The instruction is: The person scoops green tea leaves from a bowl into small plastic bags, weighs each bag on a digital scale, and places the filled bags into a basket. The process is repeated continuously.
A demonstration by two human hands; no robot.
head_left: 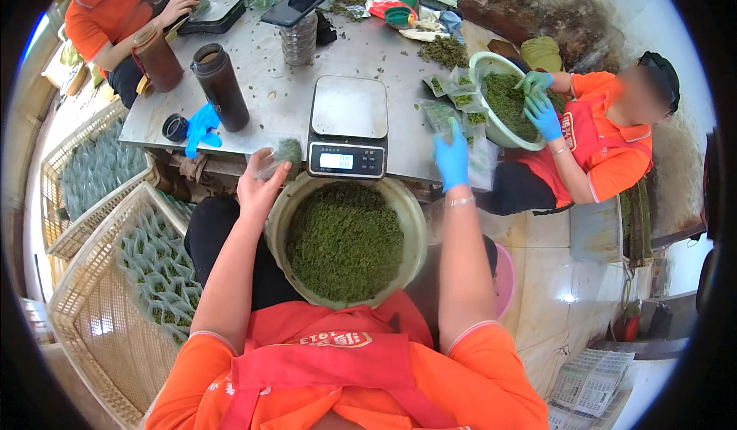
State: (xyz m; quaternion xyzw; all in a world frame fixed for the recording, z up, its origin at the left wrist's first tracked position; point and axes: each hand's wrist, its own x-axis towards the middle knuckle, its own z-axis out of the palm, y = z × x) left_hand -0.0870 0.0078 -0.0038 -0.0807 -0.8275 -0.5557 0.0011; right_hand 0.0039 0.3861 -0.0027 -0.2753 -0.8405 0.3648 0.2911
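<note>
My bare left hand (pixel 261 183) is closed on the top of a see-through plastic bag (pixel 287 154) with green crumbled leaves inside, left of the digital scale (pixel 347 127). The scale's plate has nothing on it. My right hand (pixel 451 160), in a blue glove, reaches to the table's right edge. Its fingers are closed at the lower end of another small filled plastic bag (pixel 440 113); the exact grip is partly hidden. Between my forearms, below the scale, stands a pale round tub (pixel 415 234) holding loose green leaves (pixel 343 239).
Filled bags (pixel 157 269) stand in plastic crates (pixel 84 307) at my left. A brown flask (pixel 220 88), a blue glove (pixel 203 128) and a phone (pixel 296 5) on a jar are on the metal table (pixel 269 96). Co-workers (pixel 606 130) sit right, by a basin (pixel 489 115), and far left (pixel 115 15).
</note>
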